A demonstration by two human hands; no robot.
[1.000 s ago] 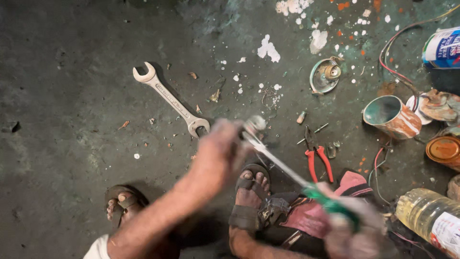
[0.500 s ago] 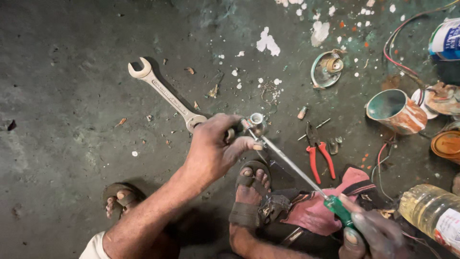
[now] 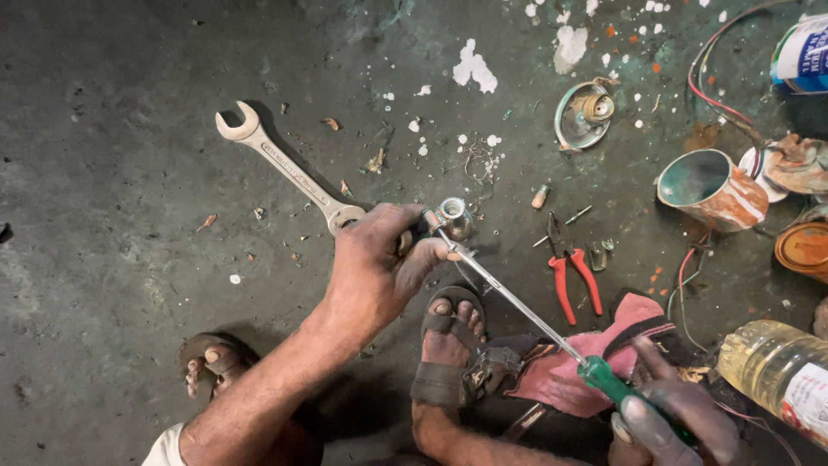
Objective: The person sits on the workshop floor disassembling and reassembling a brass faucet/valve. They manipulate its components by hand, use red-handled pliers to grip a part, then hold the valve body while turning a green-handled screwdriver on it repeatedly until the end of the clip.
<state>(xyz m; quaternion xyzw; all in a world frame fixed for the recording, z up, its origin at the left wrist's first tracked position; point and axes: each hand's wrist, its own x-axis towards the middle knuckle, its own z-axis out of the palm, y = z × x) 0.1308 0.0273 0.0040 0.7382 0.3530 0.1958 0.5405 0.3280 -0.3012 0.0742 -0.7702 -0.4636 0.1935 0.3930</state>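
My left hand grips a small metal fitting just above the dark floor, beside the lower end of a large double-ended spanner. My right hand at the bottom right is closed on the green handle of a long screwdriver. Its shaft runs up and left, and the tip rests against the metal fitting. My sandalled feet are below the fitting.
Red-handled pliers lie right of the shaft. A pink cloth, a rusty tin cup, a round metal lid, wires, an orange lid and a plastic bottle crowd the right side.
My left hand has settled from a blurred motion onto the fitting. The screwdriver now stays with its tip at the fitting, and my right hand sits lower right on the handle.
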